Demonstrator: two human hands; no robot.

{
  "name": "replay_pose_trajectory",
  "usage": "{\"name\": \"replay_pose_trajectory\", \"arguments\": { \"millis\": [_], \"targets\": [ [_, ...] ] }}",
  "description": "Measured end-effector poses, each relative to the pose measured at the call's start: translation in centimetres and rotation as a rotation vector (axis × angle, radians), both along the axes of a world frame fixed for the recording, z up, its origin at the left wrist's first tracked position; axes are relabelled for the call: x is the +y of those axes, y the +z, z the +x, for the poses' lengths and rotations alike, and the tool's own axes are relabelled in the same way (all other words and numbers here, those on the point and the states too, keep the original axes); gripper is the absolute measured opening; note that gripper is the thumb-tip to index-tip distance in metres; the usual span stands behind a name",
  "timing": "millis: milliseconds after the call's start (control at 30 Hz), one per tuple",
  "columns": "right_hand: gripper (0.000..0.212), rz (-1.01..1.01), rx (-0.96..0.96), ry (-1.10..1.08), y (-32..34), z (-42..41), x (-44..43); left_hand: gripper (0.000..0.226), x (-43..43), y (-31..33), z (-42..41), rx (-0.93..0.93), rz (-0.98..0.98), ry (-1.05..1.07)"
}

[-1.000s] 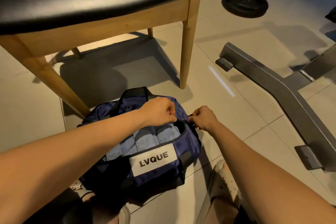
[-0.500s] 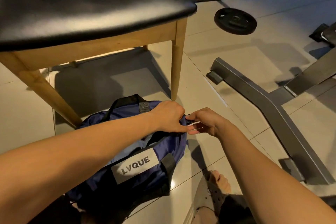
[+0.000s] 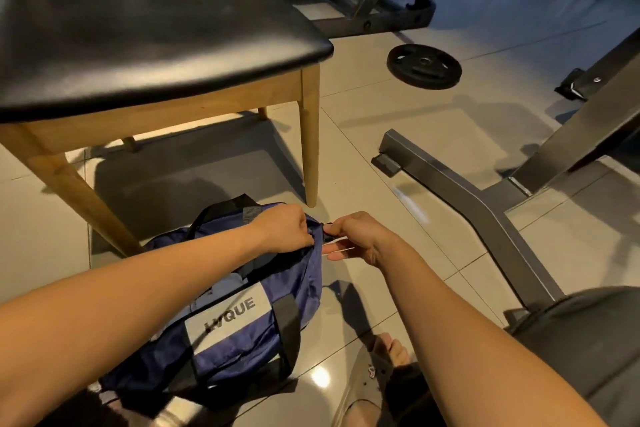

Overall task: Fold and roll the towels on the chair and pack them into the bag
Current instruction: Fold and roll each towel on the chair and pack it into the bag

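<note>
A navy duffel bag [image 3: 242, 340] with a white LVQUE label lies on the tiled floor in front of the chair [image 3: 149, 42], whose black seat is bare. A strip of pale blue towel [image 3: 230, 282] shows through the narrow gap left in the bag's top. My left hand [image 3: 282, 229] grips the bag's fabric at its right end. Just beside it, my right hand [image 3: 356, 236] pinches the black zipper pull there, with its lower fingers stretched out.
A grey steel bench frame [image 3: 485, 215] runs across the floor on the right. A black weight plate [image 3: 424, 66] lies beyond it, with a dark rack base [image 3: 377, 22] behind. My sandalled foot [image 3: 377, 367] stands right of the bag.
The bag's opening has closed from wide, with rolled towels showing, to a narrow gap. Both hands stay at its right end. The camera tilted up, showing more chair seat.
</note>
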State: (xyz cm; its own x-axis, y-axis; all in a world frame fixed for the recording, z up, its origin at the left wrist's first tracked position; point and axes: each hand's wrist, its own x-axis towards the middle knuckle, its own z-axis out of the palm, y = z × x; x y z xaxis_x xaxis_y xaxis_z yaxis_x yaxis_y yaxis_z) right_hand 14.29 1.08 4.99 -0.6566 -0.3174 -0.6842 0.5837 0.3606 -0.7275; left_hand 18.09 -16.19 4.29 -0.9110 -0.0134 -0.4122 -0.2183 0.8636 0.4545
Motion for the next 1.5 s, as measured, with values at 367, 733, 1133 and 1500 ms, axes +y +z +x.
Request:
{"name": "replay_pose_trajectory", "arguments": {
  "millis": [367, 733, 1133, 1500],
  "targets": [
    [0.015, -0.04, 0.042, 0.056, -0.1, 0.7, 0.1, 0.014, 0.2, 0.0, 2.0, 0.013, 0.285, 0.275],
    [0.019, 0.196, 0.265, 0.151, -0.3, 0.0, 0.0, 0.02, -3.4, 3.1, 2.7, -0.115, 0.129, 0.269],
    [0.031, 0.637, 1.139, 0.642, 3.1, 4.0, -6.6, 0.026, -5.0, 3.7, 4.4, -0.128, 0.036, 0.287],
    [0.007, 0.52, 1.093, 0.66, 0.0, 6.0, -7.1, 0.014, -7.0, 4.3, 6.2, -0.133, 0.227, 0.431]
  ]
}}
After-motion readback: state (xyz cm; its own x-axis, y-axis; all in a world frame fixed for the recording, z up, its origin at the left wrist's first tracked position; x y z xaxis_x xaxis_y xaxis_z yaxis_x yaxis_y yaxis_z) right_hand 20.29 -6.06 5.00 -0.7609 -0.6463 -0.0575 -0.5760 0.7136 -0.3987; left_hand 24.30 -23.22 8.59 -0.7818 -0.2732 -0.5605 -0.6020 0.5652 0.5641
